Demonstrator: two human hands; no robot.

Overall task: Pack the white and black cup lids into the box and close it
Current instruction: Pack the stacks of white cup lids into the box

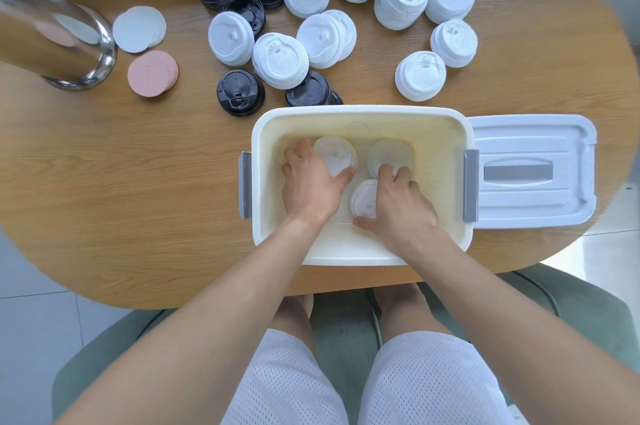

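Note:
A cream-white box (360,112) stands open at the table's near edge, and both my hands are inside it. My left hand (310,182) grips a white lid stack (337,154) at the box's back left. My right hand (403,202) holds a second white lid stack (363,199) in the middle. A third white stack (388,152) rests behind my right fingers. The box's pale blue cover (533,171) lies flat to the right. Beyond the box sit several loose white lid stacks (280,59) and black lid stacks (240,92).
A shiny metal container (83,53) stands at the far left. Beside it lie a pink disc stack (152,73) and a white disc stack (138,28). Grey latches (470,185) flank the box. The wooden table (138,182) has a rounded edge; I sit on a green chair.

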